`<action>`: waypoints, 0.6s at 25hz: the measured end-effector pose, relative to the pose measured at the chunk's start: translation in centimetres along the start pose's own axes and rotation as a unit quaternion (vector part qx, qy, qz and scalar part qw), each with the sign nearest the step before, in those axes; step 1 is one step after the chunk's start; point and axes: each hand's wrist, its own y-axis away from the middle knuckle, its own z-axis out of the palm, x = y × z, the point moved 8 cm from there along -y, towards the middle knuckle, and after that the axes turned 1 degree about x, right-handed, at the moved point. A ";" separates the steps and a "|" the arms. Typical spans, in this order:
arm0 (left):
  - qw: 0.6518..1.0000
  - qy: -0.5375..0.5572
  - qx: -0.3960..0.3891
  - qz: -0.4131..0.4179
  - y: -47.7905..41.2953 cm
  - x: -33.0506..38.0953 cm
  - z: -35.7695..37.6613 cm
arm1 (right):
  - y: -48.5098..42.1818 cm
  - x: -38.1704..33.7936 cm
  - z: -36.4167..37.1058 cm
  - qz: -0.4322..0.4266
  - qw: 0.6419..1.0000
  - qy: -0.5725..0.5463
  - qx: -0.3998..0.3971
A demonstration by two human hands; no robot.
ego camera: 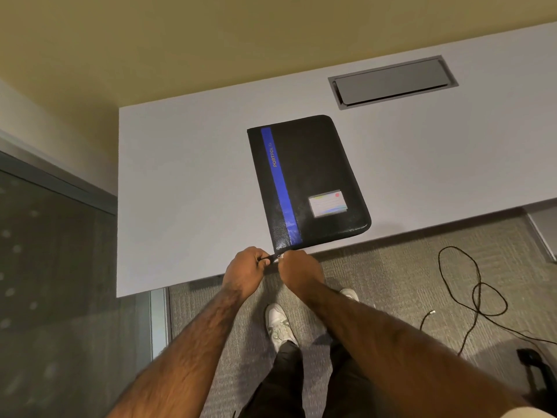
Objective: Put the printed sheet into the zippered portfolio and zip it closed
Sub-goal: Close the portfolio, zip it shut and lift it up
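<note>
White desk (pixel 180 191) surface stretches wide at 9 o'clock of the left hand (pixel 245 273), whose curled fingers pinch what seems to be the zip pull (pixel 272 259). Just beside it, the right hand (pixel 298 270) grips the portfolio (pixel 307 179) at its near-left corner. The portfolio lies closed at the desk's front edge, long axis 12 to 6, tipped slightly toward 11, with its blue-striped spine at 9 and more desk toward 3.

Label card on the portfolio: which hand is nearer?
Right. The right hand is at the portfolio corner, below-left of the label card; the left hand is beside it, farther left.
</note>
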 end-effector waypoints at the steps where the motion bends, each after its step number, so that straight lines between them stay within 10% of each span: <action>1: 1.000 -0.008 0.001 0.000 -0.1 0.0 -0.1 | 0.0 0.2 0.0 -0.001 1.000 0.016 0.002; 15: 0.998 -0.059 0.012 0.028 -0.4 0.3 -1.2 | -0.4 9.1 -3.9 0.107 0.993 0.009 0.055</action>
